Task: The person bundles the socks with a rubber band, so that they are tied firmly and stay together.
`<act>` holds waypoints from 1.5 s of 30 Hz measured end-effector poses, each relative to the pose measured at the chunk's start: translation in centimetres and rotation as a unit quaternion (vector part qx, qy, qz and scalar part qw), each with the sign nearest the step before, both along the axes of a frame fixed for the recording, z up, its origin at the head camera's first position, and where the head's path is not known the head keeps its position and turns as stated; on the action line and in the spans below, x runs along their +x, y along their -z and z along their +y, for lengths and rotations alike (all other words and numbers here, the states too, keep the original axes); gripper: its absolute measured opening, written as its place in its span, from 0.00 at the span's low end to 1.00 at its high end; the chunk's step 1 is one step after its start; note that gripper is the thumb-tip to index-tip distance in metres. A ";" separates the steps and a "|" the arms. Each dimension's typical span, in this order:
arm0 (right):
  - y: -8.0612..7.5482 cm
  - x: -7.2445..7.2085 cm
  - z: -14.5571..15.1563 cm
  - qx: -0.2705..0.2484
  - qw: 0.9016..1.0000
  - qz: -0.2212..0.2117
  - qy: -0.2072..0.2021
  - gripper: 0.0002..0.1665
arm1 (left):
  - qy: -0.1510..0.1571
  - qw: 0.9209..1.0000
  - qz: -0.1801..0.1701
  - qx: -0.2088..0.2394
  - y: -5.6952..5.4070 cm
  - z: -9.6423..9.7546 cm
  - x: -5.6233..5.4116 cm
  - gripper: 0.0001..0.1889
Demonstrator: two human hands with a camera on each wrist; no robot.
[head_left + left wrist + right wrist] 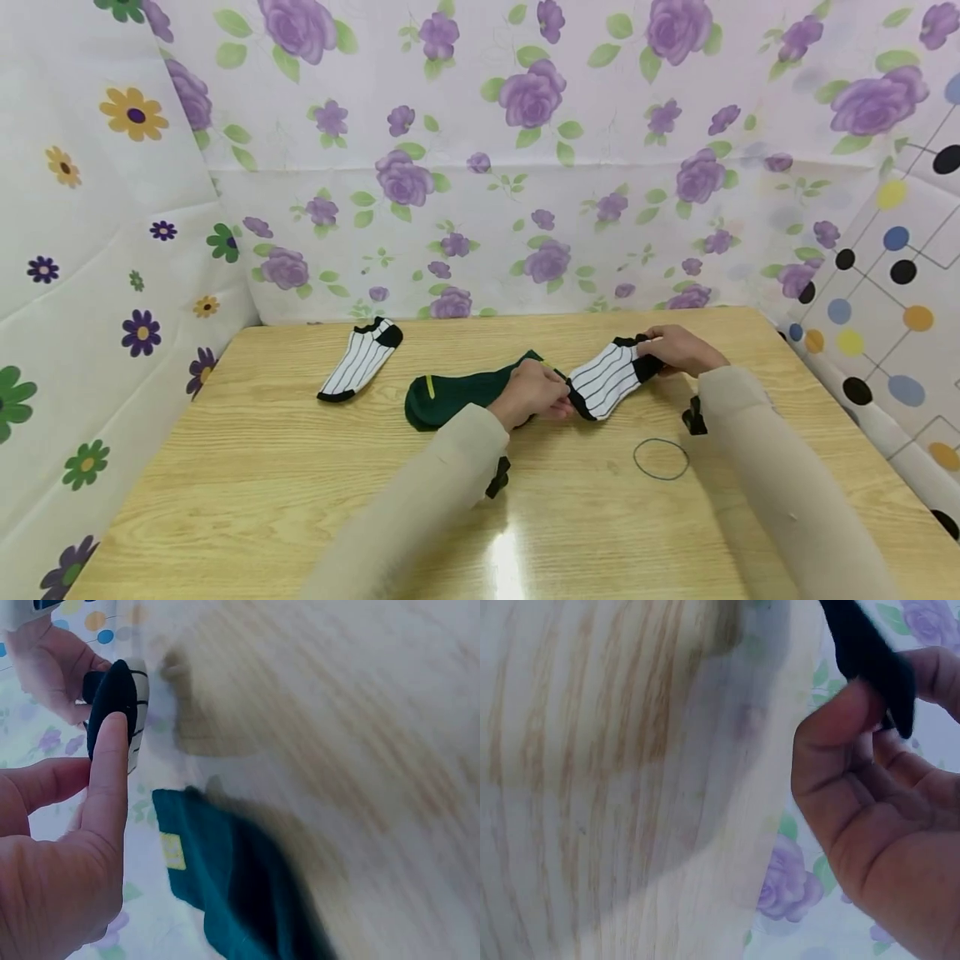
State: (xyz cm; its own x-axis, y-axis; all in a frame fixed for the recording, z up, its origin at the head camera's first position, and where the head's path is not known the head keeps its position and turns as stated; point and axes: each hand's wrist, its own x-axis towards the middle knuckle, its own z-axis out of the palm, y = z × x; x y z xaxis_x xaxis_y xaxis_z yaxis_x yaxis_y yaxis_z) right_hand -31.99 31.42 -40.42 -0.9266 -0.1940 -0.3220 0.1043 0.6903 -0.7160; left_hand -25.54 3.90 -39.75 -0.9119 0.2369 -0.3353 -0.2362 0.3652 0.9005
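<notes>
A white sock with thin dark stripes and black ends (609, 379) is held up between my two hands, above the table. My left hand (534, 390) pinches its black toe end between thumb and fingers, which the left wrist view shows at close range. At the other end my right hand (678, 350) pinches the black part, seen dark between thumb and fingers in the right wrist view. Below and beside my left hand lies a dark green sock (465, 393) with yellow marks, partly hidden by that hand.
Farther left on the wooden table (247, 467) lies another striped sock (362, 360). A thin dark loop, like a hair tie (661, 459), lies near the right forearm. Flowered cloth (480, 242) hangs along the table's back edge, and patterned cloths flank both sides.
</notes>
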 end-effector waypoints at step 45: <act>-2.3 1.1 -5.9 -0.098 0.990 0.039 -0.096 0.24 | -0.020 0.997 0.061 0.035 -1.4 -12.2 -0.7 0.11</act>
